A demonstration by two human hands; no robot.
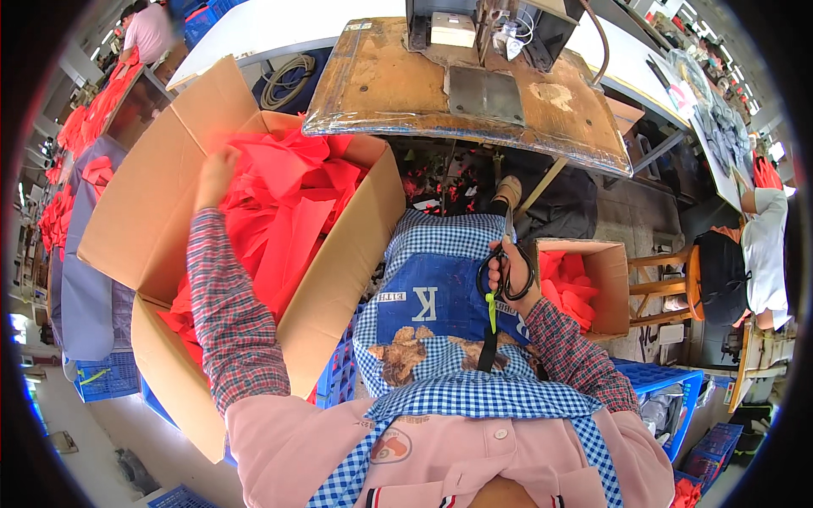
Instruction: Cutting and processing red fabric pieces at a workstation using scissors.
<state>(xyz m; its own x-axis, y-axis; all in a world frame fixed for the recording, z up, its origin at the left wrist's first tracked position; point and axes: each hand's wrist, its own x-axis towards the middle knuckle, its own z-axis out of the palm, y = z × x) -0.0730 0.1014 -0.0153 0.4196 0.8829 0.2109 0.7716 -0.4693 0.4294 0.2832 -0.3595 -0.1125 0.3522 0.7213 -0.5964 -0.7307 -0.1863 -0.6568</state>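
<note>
My left hand (217, 173) is over the large open cardboard box (339, 288) on the left, at its far left inner side. Its fingers are curled at the edge of a red cloth piece (246, 144) that is smeared by motion, and the fingertips are partly hidden. Loose red cloth pieces (284, 241) fill this box in a heap. In front of my lap, my right hand (513, 278) is closed around the black handles of a pair of scissors (506, 229), blades pointing away from me. A yellow-green tie hangs from the handles to a black strap (488, 349).
A smaller cardboard box (608, 288) with red cloth stands right of my knees. Ahead is a worn wooden machine table (381, 76). A blue plastic stand (656, 377) is at the right. A seated person (766, 254) is at far right, another person (151, 34) far left.
</note>
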